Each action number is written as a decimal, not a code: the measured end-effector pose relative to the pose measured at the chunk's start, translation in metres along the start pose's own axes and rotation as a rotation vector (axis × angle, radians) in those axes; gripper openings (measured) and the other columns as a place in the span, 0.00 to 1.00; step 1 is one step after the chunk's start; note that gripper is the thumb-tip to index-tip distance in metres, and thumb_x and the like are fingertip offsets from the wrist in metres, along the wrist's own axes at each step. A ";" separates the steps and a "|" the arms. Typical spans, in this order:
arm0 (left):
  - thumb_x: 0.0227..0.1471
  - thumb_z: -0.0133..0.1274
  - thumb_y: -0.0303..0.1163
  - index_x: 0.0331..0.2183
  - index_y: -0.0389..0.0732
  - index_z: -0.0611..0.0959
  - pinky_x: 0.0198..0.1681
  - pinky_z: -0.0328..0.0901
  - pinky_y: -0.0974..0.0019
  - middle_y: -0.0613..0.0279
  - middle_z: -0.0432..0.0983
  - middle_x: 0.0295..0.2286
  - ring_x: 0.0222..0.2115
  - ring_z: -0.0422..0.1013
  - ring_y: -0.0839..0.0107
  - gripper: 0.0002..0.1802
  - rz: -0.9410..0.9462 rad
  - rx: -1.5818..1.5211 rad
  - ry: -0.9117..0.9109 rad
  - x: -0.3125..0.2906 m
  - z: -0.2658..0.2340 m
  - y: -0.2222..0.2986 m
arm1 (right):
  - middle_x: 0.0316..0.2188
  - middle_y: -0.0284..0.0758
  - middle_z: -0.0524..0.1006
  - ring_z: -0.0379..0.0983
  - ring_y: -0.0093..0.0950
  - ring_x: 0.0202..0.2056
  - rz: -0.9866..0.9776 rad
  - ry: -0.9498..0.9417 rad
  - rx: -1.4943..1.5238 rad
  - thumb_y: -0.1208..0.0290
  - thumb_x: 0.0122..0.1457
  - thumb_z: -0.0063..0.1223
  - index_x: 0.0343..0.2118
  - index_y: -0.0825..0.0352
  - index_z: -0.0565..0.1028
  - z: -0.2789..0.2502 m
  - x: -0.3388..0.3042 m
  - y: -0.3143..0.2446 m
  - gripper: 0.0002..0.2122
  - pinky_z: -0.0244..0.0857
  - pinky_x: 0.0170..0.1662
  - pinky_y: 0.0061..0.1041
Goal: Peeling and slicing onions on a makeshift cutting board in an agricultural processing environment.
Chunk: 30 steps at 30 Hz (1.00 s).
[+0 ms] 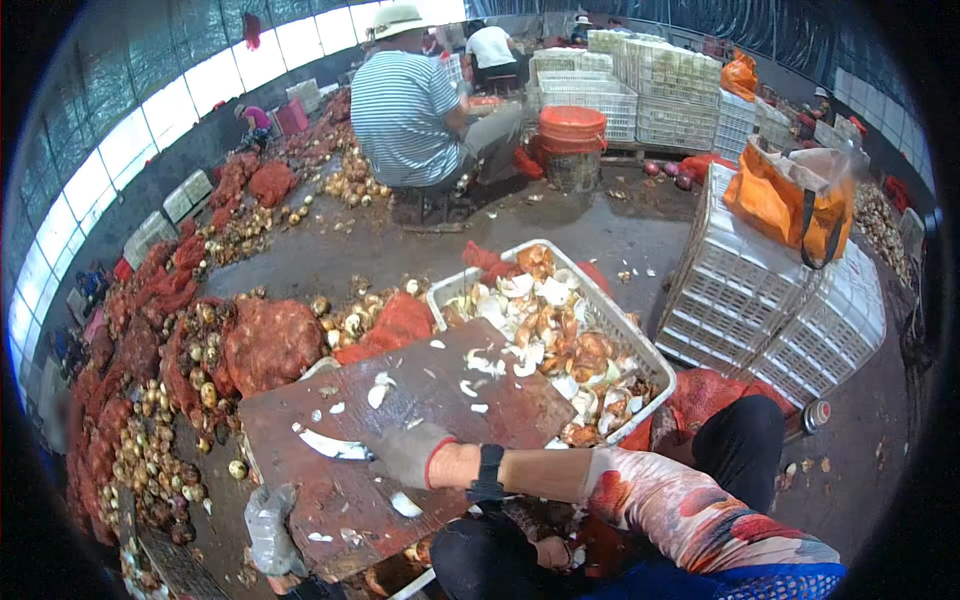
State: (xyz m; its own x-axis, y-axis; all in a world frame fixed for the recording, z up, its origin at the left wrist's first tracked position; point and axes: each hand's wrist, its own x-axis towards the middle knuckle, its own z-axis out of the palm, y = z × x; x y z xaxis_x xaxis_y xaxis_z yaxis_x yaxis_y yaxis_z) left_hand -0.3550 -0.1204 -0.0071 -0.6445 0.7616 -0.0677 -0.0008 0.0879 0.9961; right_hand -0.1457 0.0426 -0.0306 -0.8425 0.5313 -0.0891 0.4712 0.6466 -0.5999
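Observation:
My right hand (412,455), in a grey glove with a red cuff, grips a knife (330,444) with a curved, pale blade pointing left. The hand and knife are low over a worn brown board (290,425) that lies across the front of me. White onion pieces (405,505) and scraps are scattered on the board. My left hand (270,530), in a light, wet-looking glove, is beside the board's near left edge; its fingers show too poorly to read. Past the board's right end, a white crate (655,385) holds onion skins and peelings (575,350).
Red mesh sacks (270,345) and loose onions (150,450) line the left. White crates (735,270) with an orange bag (790,195) on top stand at right. A person in a striped shirt (405,115) sits ahead, near a red bucket (572,130). Others are farther back.

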 end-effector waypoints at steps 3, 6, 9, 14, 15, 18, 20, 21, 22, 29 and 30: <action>0.44 0.54 0.30 0.33 0.32 0.78 0.35 0.66 0.69 0.59 0.76 0.28 0.30 0.71 0.73 0.13 -0.027 0.062 0.027 -0.002 0.001 0.004 | 0.43 0.46 0.75 0.74 0.46 0.39 0.197 0.063 -0.072 0.57 0.58 0.41 0.55 0.64 0.62 0.000 0.016 0.050 0.24 0.64 0.44 0.42; 0.46 0.54 0.32 0.35 0.33 0.78 0.37 0.66 0.68 0.60 0.76 0.30 0.32 0.71 0.71 0.15 0.012 0.072 -0.008 0.015 0.012 -0.002 | 0.49 0.47 0.72 0.74 0.42 0.43 0.266 -0.051 -0.607 0.58 0.57 0.43 0.58 0.65 0.60 0.003 -0.023 0.200 0.27 0.66 0.47 0.39; 0.47 0.54 0.34 0.39 0.33 0.77 0.39 0.66 0.68 0.60 0.75 0.33 0.33 0.71 0.71 0.18 0.046 0.077 -0.019 0.005 0.014 0.019 | 0.36 0.53 0.76 0.74 0.48 0.38 0.654 0.030 -0.230 0.56 0.57 0.44 0.53 0.66 0.66 -0.046 -0.088 0.209 0.25 0.66 0.42 0.42; 0.50 0.53 0.36 0.37 0.32 0.79 0.40 0.66 0.67 0.58 0.76 0.35 0.33 0.72 0.70 0.17 0.074 0.014 -0.050 0.047 -0.004 -0.014 | 0.35 0.48 0.75 0.74 0.44 0.37 0.147 0.047 -0.150 0.60 0.57 0.47 0.48 0.62 0.68 -0.027 -0.104 0.116 0.18 0.66 0.37 0.40; 0.50 0.53 0.36 0.37 0.32 0.79 0.40 0.66 0.67 0.58 0.76 0.35 0.33 0.72 0.70 0.17 0.058 0.037 -0.030 0.041 -0.006 -0.015 | 0.33 0.46 0.76 0.75 0.44 0.35 -0.002 0.082 -0.128 0.65 0.55 0.46 0.51 0.63 0.65 -0.015 -0.100 0.078 0.20 0.68 0.36 0.40; 0.52 0.52 0.36 0.40 0.35 0.78 0.42 0.66 0.67 0.60 0.76 0.36 0.35 0.71 0.71 0.16 -0.017 0.113 -0.040 0.037 0.013 -0.001 | 0.34 0.46 0.76 0.76 0.41 0.32 -0.198 0.008 -0.082 0.65 0.56 0.47 0.48 0.64 0.67 0.019 -0.097 0.039 0.17 0.70 0.32 0.40; 0.51 0.53 0.33 0.39 0.31 0.79 0.47 0.64 0.69 0.57 0.76 0.38 0.40 0.72 0.70 0.17 0.075 0.199 -0.043 0.038 0.006 -0.003 | 0.33 0.47 0.76 0.77 0.41 0.31 -0.166 0.097 -0.117 0.64 0.56 0.47 0.45 0.64 0.68 0.034 -0.099 0.035 0.15 0.70 0.29 0.41; 0.51 0.53 0.33 0.40 0.31 0.79 0.48 0.63 0.69 0.57 0.76 0.38 0.41 0.71 0.70 0.17 0.117 0.220 -0.026 0.039 0.002 -0.007 | 0.32 0.45 0.76 0.77 0.41 0.31 -0.053 0.109 -0.085 0.64 0.56 0.47 0.44 0.65 0.68 0.032 -0.099 0.041 0.15 0.70 0.28 0.40; 0.51 0.53 0.31 0.41 0.30 0.79 0.49 0.63 0.69 0.57 0.76 0.40 0.41 0.71 0.70 0.17 0.064 0.163 -0.028 0.040 0.000 -0.008 | 0.32 0.44 0.77 0.77 0.41 0.31 0.060 0.120 -0.054 0.64 0.56 0.47 0.43 0.66 0.69 0.027 -0.098 0.053 0.15 0.70 0.27 0.39; 0.50 0.54 0.38 0.40 0.36 0.80 0.47 0.63 0.66 0.59 0.75 0.38 0.39 0.71 0.70 0.18 0.058 0.171 -0.045 0.048 -0.004 -0.022 | 0.33 0.49 0.77 0.76 0.41 0.35 0.896 0.188 0.087 0.53 0.59 0.43 0.48 0.68 0.65 -0.029 -0.146 0.186 0.22 0.67 0.39 0.39; 0.50 0.54 0.38 0.39 0.36 0.80 0.45 0.64 0.66 0.60 0.75 0.37 0.37 0.70 0.70 0.17 0.003 0.138 -0.075 0.045 0.001 -0.015 | 0.33 0.50 0.77 0.76 0.41 0.35 0.873 0.198 0.230 0.53 0.58 0.43 0.49 0.67 0.65 -0.046 -0.151 0.156 0.23 0.67 0.38 0.39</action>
State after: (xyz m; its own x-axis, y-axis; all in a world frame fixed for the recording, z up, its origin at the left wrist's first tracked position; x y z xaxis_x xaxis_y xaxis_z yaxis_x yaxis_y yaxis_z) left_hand -0.3831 -0.0865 -0.0253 -0.5851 0.8076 -0.0739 0.1099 0.1693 0.9794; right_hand 0.0668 0.0882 -0.0742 -0.1425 0.8766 -0.4596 0.8370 -0.1411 -0.5287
